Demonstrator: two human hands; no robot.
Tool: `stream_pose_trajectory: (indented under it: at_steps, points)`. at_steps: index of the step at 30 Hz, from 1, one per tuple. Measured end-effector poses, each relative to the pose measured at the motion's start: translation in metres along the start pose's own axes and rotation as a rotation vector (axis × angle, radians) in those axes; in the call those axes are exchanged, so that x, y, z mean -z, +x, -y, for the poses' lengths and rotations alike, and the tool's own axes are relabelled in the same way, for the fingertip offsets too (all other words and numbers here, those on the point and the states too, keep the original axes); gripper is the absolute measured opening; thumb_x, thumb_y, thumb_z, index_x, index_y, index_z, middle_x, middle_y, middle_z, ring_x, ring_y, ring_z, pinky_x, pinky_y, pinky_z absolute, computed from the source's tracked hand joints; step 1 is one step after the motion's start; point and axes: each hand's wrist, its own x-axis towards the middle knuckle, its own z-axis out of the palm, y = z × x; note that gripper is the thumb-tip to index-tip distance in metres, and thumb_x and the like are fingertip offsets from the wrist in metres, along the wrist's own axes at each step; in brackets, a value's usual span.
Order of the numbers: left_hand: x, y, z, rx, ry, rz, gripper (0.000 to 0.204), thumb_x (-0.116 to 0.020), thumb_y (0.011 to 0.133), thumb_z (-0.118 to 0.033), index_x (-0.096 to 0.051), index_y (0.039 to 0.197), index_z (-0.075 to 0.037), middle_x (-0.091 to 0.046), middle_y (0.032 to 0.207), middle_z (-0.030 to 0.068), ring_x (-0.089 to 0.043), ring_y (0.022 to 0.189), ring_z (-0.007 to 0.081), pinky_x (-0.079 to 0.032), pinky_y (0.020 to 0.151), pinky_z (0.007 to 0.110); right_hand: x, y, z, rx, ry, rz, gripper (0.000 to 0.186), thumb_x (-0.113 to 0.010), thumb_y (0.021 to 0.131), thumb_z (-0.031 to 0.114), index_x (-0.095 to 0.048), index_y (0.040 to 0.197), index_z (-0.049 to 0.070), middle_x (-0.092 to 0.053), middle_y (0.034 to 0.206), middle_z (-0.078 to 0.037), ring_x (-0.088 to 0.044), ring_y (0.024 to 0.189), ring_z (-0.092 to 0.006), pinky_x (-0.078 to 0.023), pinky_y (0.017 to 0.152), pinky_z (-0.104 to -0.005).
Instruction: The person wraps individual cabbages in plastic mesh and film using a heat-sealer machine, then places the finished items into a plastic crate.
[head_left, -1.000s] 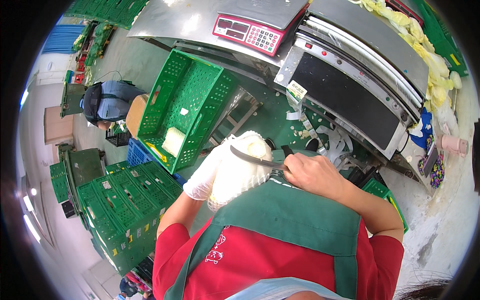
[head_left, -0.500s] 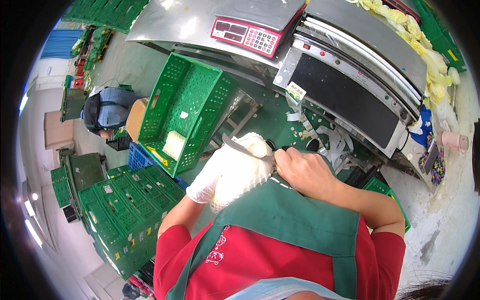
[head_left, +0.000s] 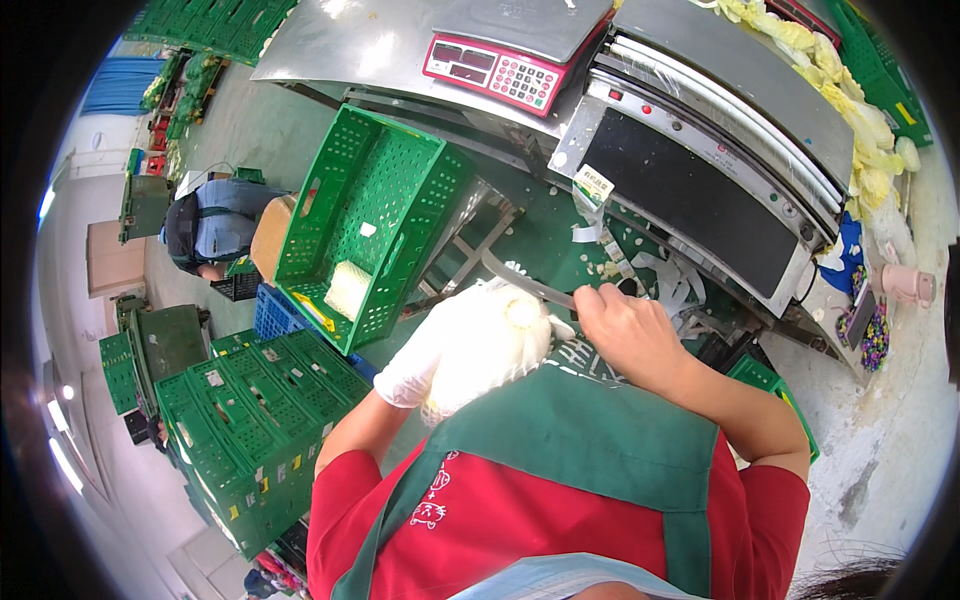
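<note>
In front of my apron, a pale napa cabbage [head_left: 505, 350] in a white foam net lies with its cut root end facing up. My left hand [head_left: 425, 350], in a white glove, is wrapped round its left side. My right hand [head_left: 625, 330] is bare and grips a knife [head_left: 522, 284] by the handle. The curved blade points left, just above the cut end and apart from it. A small pale slice [head_left: 563, 328] shows at the cabbage's right edge.
Ahead left, a tilted green crate [head_left: 365, 225] holds another net-wrapped cabbage [head_left: 349, 289]. A red scale [head_left: 490, 72] and a film-wrapping machine [head_left: 690, 190] stand ahead. Stacked green crates [head_left: 260, 430] rise at left, and a person [head_left: 220, 220] bends beyond. Scraps litter the floor.
The knife and my right hand have moved right and away from my body, off the cabbage's end. A pale slice now shows beside it. My left hand stays almost in place.
</note>
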Motion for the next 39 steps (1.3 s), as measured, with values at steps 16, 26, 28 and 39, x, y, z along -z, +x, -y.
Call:
stream_pose_trajectory:
  at_steps: [16, 26, 28, 39]
  points:
    - [-0.005, 0.005, -0.017, -0.002, 0.296, 0.042, 0.029, -0.058, 0.092, -0.010, -0.058, 0.120, -0.003, -0.060, 0.117, 0.0049, -0.056, 0.110, 0.0154, -0.043, 0.096, 0.030, -0.001, 0.003, 0.011, 0.037, 0.062, -0.045, 0.012, -0.061, 0.079, 0.010, -0.050, 0.083, 0.005, -0.051, 0.066, -0.010, -0.061, 0.049, -0.0243, -0.050, 0.040, -0.0360]
    - [-0.009, -0.001, -0.014, -0.065, 0.220, -0.072, 0.021, -0.060, 0.087, -0.019, -0.061, 0.106, -0.009, -0.065, 0.098, 0.0099, -0.064, 0.094, 0.0243, -0.048, 0.083, 0.032, 0.000, -0.010, 0.006, -0.008, 0.003, -0.009, 0.009, -0.058, 0.081, 0.006, -0.050, 0.085, 0.005, -0.053, 0.069, -0.010, -0.063, 0.053, -0.0242, -0.051, 0.042, -0.0359]
    - [-0.006, -0.003, -0.012, -0.174, 0.427, -0.049, 0.022, -0.061, 0.087, -0.019, -0.061, 0.106, -0.008, -0.064, 0.097, 0.0103, -0.064, 0.093, 0.0246, -0.048, 0.082, 0.032, -0.006, -0.016, -0.011, -0.064, -0.010, -0.038, 0.010, -0.059, 0.082, 0.008, -0.049, 0.084, 0.006, -0.053, 0.069, -0.010, -0.062, 0.052, -0.0254, -0.050, 0.042, -0.0363]
    - [0.009, -0.006, 0.018, 0.043, -0.041, -0.006, 0.033, -0.058, 0.093, -0.015, -0.059, 0.123, -0.001, -0.062, 0.122, 0.0071, -0.058, 0.109, 0.0145, -0.045, 0.096, 0.030, 0.000, -0.013, 0.000, 0.107, 0.186, -0.107, 0.016, -0.065, 0.079, 0.011, -0.049, 0.077, 0.007, -0.050, 0.065, -0.008, -0.060, 0.050, -0.0250, -0.049, 0.042, -0.0367]
